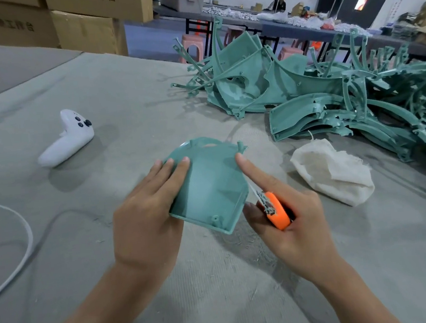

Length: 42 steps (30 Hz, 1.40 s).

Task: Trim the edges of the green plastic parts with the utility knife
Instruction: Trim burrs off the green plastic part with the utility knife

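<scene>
Right hand (pixel 293 221) grips the orange utility knife (pixel 277 212), index finger straight along the blade, which meets the green part (pixel 209 185) at its right edge. Left hand (pixel 146 216) holds the opposite edge, fingers flat on top. Beyond the knife: cloth (pixel 332 171), pile of green parts (pixel 332 100).

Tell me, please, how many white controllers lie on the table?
1. The white controller lies on the table, left of the left hand; the green pile may hide others.
</scene>
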Each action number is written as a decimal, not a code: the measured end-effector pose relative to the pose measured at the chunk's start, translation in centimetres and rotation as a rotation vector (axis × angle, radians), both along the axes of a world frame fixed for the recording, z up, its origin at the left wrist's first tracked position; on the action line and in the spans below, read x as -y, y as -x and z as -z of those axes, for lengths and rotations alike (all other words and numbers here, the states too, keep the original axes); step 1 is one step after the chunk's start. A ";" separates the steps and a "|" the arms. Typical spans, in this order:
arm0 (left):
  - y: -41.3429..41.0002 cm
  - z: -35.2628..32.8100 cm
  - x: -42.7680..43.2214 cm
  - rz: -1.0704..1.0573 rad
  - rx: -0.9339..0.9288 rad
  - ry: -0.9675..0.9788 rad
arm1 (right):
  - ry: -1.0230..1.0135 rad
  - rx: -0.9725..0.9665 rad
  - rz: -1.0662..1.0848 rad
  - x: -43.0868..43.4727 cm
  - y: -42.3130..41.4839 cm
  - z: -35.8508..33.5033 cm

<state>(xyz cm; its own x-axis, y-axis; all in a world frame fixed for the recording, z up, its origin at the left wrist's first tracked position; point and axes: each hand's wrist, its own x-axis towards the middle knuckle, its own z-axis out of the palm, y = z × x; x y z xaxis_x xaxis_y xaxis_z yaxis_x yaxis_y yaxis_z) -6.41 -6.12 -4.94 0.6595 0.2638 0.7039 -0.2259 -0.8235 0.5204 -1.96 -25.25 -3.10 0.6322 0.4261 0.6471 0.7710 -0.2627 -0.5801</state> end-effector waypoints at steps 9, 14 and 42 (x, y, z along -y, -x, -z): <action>0.0 -0.4 0.0 -0.008 -0.024 -0.073 | -0.279 -0.039 -0.075 -0.7 1.3 -1.4; -0.1 -0.5 0.1 0.084 0.067 -0.062 | -0.301 -0.032 -0.062 -0.6 1.3 -1.7; -0.2 -0.8 -0.2 -0.019 0.212 -0.232 | 0.076 -0.068 0.052 -1.2 1.4 -0.7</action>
